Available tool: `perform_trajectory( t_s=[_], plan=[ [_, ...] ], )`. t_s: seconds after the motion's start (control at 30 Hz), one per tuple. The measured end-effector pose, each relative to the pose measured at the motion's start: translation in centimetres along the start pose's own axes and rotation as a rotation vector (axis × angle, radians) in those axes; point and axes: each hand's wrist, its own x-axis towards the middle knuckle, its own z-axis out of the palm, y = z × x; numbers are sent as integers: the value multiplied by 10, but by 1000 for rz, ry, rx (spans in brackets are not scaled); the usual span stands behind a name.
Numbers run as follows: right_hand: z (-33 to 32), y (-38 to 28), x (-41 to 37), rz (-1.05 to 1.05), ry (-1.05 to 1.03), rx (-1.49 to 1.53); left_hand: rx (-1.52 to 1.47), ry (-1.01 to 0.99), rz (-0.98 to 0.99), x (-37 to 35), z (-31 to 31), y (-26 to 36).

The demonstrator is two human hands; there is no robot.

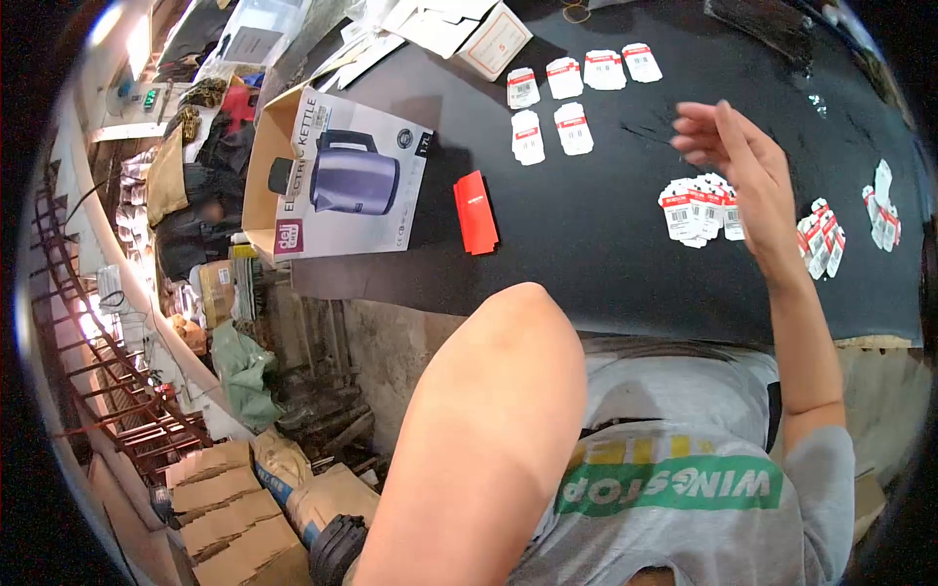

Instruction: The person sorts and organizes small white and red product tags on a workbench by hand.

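Observation:
My right hand hovers over the dark table with its fingers stretched out and nothing held. Just below it lies a fanned pile of red-and-white tags, partly hidden by the wrist. Farther right are two more loose piles, one of small tags and another of tags. Several neat stacks of the same kind, such as one tag stack, stand in two rows to the left. A bent left arm crosses the foreground, elbow toward the table; my left hand is out of the frame.
An electric kettle box stands at the table's left end, beside a small stack of red cards. A white carton sits at the far edge. Folded cardboard and a green bag lie on the floor side, left.

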Motion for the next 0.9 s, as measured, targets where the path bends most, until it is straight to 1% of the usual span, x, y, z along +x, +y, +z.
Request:
perform_trajectory(
  t_s=[0.03, 0.07, 0.13, 0.2, 0.27, 0.33, 0.4, 0.43, 0.47, 0.5, 0.53, 0.57, 0.6, 0.63, 0.67, 0.7, 0.73, 0.77, 0.8, 0.87, 0.9],
  plan=[
    [9, -3, 3, 29, -11, 118, 14, 7, -1, -3, -1, 1],
    [19, -4, 5, 26, -9, 112, 29, 14, -2, -5, -3, 2],
    [43, -5, 9, 59, -140, 241, 58, 26, -3, -9, -7, 4],
    [82, -7, -5, 63, -352, 254, 85, 33, 4, -15, -12, 5],
    [115, -24, -40, 247, -977, 297, 111, 39, 19, -15, -16, 1],
    [132, -10, -55, 511, -862, 452, 142, 57, 39, -18, -19, -1],
    [137, 7, -65, 222, -754, -10, 187, 60, 56, -25, -23, -2],
    [128, -4, -49, 187, -962, -380, 208, 65, 60, -27, -24, -1],
    [125, 17, -41, -25, -856, -529, 230, 75, 64, -28, -24, -1],
    [121, 38, -26, -228, -553, -526, 254, 84, 69, -26, -22, -2],
    [112, 46, 0, -272, -361, -653, 262, 80, 79, -33, -30, -5],
    [102, 48, 23, -326, -153, -748, 144, 280, 192, -44, -45, -12],
    [92, 60, 45, -421, -23, -864, 18, 471, 304, -57, -61, -16],
    [86, 75, 64, -414, 34, -954, 49, 581, 377, -72, -76, -16],
    [91, 75, 67, -419, 27, -964, 76, 697, 452, -91, -85, -14],
    [99, 72, 70, -288, 16, -1033, 250, 992, 415, -115, -87, -11],
    [108, 70, 72, -158, 7, -1101, 302, 1240, 243, -145, -93, -1],
    [119, 71, 72, -140, 54, -1200, 387, 1416, 144, -165, -107, -14],
    [125, 72, 73, -145, 77, -1289, 821, 1678, -87, -175, -113, -31],
    [133, 76, 76, -129, 142, -1396, 798, 1690, -193, -205, -114, -47],
    [136, 81, 78, -120, 150, -1414, 784, 1691, -185, -215, -111, -49]
  ],
)
